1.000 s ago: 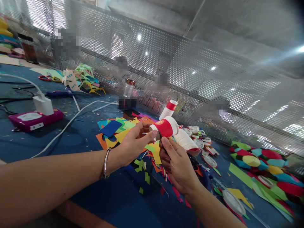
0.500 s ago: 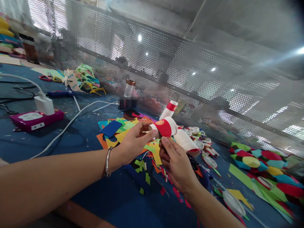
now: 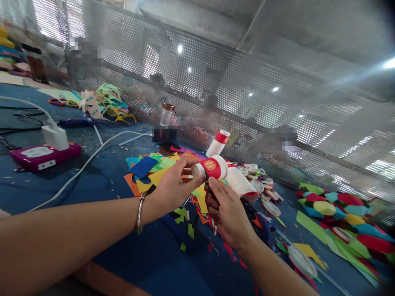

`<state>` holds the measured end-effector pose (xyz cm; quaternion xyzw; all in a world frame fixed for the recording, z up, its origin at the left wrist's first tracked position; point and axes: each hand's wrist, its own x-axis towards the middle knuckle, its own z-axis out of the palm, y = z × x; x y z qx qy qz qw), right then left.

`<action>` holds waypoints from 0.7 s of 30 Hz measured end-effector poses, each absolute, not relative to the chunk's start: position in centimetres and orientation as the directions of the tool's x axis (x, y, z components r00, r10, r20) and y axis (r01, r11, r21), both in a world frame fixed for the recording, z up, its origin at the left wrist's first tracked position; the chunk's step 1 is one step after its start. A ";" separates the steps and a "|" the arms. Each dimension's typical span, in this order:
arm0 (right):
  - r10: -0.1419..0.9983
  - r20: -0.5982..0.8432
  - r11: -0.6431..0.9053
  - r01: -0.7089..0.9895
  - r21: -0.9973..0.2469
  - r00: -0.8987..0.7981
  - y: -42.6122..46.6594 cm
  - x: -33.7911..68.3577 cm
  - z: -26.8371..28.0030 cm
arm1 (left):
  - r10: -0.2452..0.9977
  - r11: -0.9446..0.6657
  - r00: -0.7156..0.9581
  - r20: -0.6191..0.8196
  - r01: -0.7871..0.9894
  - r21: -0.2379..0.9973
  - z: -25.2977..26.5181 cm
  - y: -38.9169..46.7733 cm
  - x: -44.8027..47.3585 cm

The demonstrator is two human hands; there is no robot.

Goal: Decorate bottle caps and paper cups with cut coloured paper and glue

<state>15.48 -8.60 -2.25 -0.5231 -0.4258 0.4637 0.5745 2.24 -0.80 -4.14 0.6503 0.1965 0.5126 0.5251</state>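
A red and white paper cup [image 3: 212,167] with a round gold emblem lies sideways in the air over the table. My left hand [image 3: 175,179] grips its left end between thumb and fingers. Just below the cup is my right hand [image 3: 224,205], closed, with its thumb tip against the cup's lower side. Something small and dark shows at those fingertips, too hidden to name. Behind the cup stands a stack of paper cups [image 3: 217,142], and another cup stack [image 3: 240,181] lies on its side to the right. Coloured paper pieces [image 3: 143,166] spread out beneath my hands.
A magenta power strip [image 3: 46,156] with a white charger [image 3: 55,135] sits at left, its white cable [image 3: 89,158] crossing the blue table. A glass jar [image 3: 166,115] stands by the perforated metal screen [image 3: 191,82]. Colourful paper shapes [image 3: 336,209] lie at right.
The cup has turned so its gold emblem faces me more, and it has dropped slightly. Both hands stay close to it. The whole view has shifted a little.
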 end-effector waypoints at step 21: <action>0.977 0.084 0.096 -0.053 -0.994 0.197 -8.3 15.9 -3.1 | 0.879 -0.059 0.377 0.291 -0.520 0.852 -4.0 -1.4 2.6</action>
